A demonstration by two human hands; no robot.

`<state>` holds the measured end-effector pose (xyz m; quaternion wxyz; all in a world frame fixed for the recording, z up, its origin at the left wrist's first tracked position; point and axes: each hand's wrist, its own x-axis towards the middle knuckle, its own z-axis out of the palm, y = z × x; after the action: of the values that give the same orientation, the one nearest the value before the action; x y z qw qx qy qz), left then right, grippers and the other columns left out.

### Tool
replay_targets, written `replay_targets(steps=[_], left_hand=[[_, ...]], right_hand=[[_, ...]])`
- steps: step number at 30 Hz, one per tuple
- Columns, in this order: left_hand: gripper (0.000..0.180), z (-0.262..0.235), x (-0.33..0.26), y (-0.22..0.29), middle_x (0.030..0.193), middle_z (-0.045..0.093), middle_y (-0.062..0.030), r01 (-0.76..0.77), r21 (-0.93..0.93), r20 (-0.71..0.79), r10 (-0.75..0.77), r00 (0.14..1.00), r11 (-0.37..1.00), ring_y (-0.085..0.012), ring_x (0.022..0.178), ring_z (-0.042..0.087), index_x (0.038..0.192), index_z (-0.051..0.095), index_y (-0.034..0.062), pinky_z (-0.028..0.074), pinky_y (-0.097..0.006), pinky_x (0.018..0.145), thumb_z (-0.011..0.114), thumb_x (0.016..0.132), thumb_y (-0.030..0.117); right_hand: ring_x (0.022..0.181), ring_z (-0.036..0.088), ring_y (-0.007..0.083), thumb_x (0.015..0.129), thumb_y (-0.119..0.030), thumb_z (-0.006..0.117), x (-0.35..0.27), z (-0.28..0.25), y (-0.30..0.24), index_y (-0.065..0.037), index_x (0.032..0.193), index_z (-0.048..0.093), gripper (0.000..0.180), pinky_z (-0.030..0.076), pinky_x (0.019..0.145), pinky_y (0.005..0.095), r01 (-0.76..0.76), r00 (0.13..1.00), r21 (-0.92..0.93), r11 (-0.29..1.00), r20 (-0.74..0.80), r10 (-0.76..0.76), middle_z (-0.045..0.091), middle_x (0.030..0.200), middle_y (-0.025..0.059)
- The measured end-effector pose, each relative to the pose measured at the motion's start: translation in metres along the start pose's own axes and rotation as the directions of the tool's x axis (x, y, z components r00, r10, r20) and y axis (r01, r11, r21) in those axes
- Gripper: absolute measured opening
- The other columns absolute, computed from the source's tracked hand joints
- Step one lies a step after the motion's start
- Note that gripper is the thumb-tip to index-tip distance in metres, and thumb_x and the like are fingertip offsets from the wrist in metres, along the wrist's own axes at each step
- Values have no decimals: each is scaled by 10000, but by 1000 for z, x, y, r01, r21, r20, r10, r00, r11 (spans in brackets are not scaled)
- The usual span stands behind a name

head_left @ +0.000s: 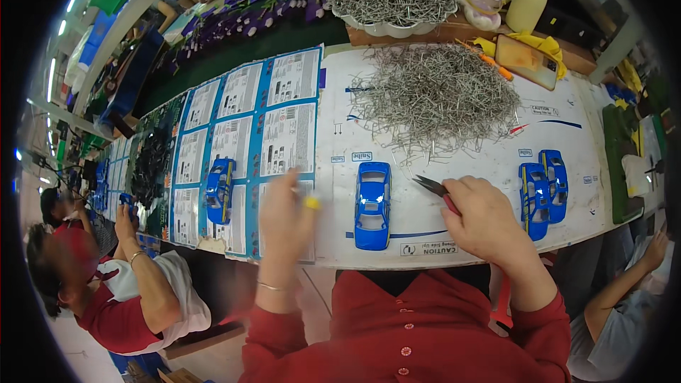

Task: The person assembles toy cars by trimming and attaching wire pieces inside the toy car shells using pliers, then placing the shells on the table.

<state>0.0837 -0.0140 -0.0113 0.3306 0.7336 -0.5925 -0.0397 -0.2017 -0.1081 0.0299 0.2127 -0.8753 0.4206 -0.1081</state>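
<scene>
My right hand is closed around a pair of needle-nose pliers, whose dark tips point left toward a blue toy car body lying on the white work surface. Motion smears my left hand, which is over the printed sheets left of that car; a small yellow patch shows at its fingers, and I cannot tell what that is. Further left lies another blue car body. Two more blue car bodies sit side by side to the right of my right hand. A heap of thin metal pins spreads beyond the hands.
A white bowl piled with pins stands at the back, near a pale yellow bottle. A phone lies by a yellow cloth and an orange-handled tool. Printed blue-and-white sheets cover the left. Co-workers sit on both sides.
</scene>
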Motion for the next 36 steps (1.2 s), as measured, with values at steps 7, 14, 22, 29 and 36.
replay_targets(steps=[7, 14, 22, 29, 36], left_hand=[[776, 35, -1, 74, 923, 501, -151, -98, 103, 333, 59, 941, 990, -346, 750, 583, 1316, 472, 106, 505, -426, 642, 777, 633, 311], [807, 26, 2, 40, 1087, 554, -153, 362, -656, 401, -101, 911, 662, -262, 925, 608, 1385, 364, 33, 495, -335, 783, 653, 633, 81], [688, 33, 4, 42, 1152, 568, -192, 618, -785, 614, -78, 786, 44, -236, 855, 626, 1294, 422, -6, 563, -321, 648, 676, 690, 204], [528, 37, 6, 61, 1063, 589, -100, 705, -694, 709, -29, 704, 145, -170, 830, 611, 1217, 447, 32, 536, -298, 643, 663, 747, 136], [618, 44, -9, 55, 1052, 583, -171, 581, -814, 578, -72, 813, 14, -209, 852, 615, 1278, 375, 45, 541, -318, 683, 643, 725, 114]], right_hand=[[766, 569, 245, 729, -137, 626, 16, 20, -12, -26, 931, 612, 231, 438, 639, 351, 118, 978, -392, 913, -116, -176, 596, 831, 93], [733, 548, 212, 712, -92, 590, -3, 21, -5, -26, 959, 610, 257, 430, 629, 334, 160, 973, -482, 861, -72, -221, 568, 793, 67], [711, 516, 198, 735, -113, 572, -22, 8, 1, -16, 998, 606, 282, 416, 626, 318, 375, 914, -412, 830, 14, -406, 536, 772, 54], [733, 496, 197, 755, -122, 559, -20, 3, -2, -34, 1046, 600, 306, 411, 662, 327, 436, 889, -453, 778, 82, -451, 522, 792, 45], [751, 513, 224, 733, -111, 609, -18, 6, -6, -28, 1048, 595, 326, 422, 674, 338, 377, 918, -326, 867, 12, -395, 538, 820, 68]])
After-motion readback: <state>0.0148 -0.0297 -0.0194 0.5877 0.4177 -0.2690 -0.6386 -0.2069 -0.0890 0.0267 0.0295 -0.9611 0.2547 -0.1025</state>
